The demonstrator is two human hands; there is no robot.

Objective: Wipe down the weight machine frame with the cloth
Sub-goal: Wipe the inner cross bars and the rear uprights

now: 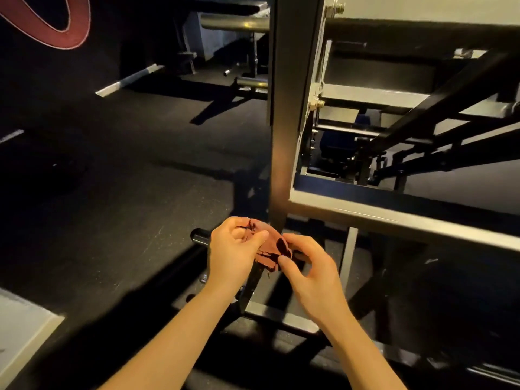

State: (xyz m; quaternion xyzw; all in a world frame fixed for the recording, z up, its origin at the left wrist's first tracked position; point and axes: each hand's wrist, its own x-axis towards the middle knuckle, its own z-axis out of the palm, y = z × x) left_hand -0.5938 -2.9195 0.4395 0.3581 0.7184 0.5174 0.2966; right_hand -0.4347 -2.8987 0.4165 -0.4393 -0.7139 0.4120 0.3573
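Lower centre: our left hand (233,249) and right hand (312,273) both pinch the crumpled reddish-brown cloth (269,247) | it lies slanted, upper-left to lower-right | grey metal frame post (284,114) upright behind

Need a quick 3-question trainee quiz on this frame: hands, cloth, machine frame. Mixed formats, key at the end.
1. True or false: the cloth is spread out flat.
2. Who holds the cloth? A) left only B) right only C) both
3. Short answer: which part of the frame stands directly behind the cloth?

Key
1. False: it is bunched up.
2. C: the left hand and the right hand both pinch it.
3. The upright post.
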